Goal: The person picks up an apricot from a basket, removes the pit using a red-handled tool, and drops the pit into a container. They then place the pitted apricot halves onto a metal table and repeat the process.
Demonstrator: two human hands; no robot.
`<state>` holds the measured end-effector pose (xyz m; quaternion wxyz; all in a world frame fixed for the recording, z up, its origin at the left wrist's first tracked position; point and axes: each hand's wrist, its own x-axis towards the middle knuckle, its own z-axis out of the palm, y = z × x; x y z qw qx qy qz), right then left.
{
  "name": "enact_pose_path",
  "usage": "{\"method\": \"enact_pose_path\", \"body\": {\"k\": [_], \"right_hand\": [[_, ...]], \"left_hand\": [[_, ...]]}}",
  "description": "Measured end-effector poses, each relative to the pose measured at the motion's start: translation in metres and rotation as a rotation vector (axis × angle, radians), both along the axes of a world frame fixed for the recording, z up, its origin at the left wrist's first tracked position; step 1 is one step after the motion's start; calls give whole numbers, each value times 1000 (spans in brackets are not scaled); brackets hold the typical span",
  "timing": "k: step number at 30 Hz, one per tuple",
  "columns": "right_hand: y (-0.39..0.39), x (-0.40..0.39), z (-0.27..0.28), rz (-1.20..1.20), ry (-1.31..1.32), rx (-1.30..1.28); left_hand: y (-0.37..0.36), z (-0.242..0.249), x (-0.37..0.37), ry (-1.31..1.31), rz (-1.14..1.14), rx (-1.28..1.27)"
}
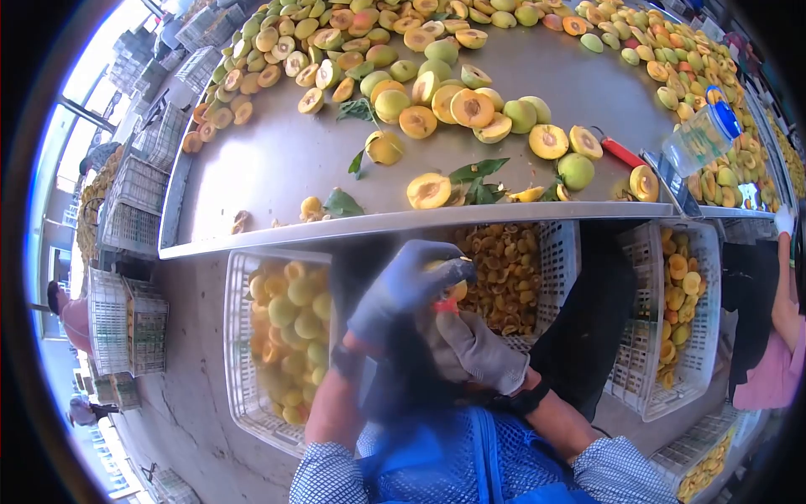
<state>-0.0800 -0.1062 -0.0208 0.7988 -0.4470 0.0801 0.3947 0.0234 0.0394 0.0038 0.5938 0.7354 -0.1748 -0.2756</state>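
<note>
My left hand (401,286), in a pale grey glove and smeared by motion, is closed around a yellow peach (458,291), which the fingers mostly cover. Just below it, my right hand (483,349) in a grey glove is closed on something red, a small tool (446,306) whose working end is hidden against the fruit. Both hands meet in front of the blue apron, below the metal table's edge (420,221). Past them, a crate (567,252) holds many small brown-orange pieces. Peach halves, such as one (429,191), lie cut side up on the table.
A crate (239,336) of peaches stands at left, another crate (709,319) of halves at right. On the table lie a red-handled tool (621,153), a clear jar with a blue lid (698,141) and leaves (478,172). A person in pink (772,374) is at right.
</note>
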Motion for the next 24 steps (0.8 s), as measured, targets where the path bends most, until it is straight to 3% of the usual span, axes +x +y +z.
{"method": "enact_pose_path", "body": {"k": [1,2,4,5,7,8,10,11,13,14,16,20,23,24], "right_hand": [[1,-5,-7,-34,171,266],[3,-5,-19,-40,171,270],[6,1,-30,-279,358,493],[4,2,-23,-278,356,491],[0,3,-3,-191,54,230],[-1,5,-5,-188,53,230],[-2,3,-10,-72,113,429],[-1,4,-9,-73,114,430],[0,4,0,-70,-151,-26],[1,3,6,-72,-150,-27],[1,5,13,-106,125,175],[0,2,9,-84,171,253],[-1,-1,-4,-53,290,440],[0,-1,-13,-56,380,614]], "left_hand": [[-1,5,1,32,-21,107],[-3,2,1,32,-27,110],[-11,-7,-3,-60,146,-191],[-13,-10,-6,-63,146,-194],[-16,-15,-12,16,219,-521],[-19,-21,-16,14,222,-522],[-22,-31,-24,-6,432,-453],[-23,-29,-25,-23,434,-354],[-20,-29,-24,-41,385,-314],[-18,-28,-21,-64,336,-276],[-15,-21,-12,-60,258,-228],[-10,-23,-2,-42,73,-26],[-9,-12,1,131,61,37],[-7,-15,2,131,62,37]]}}
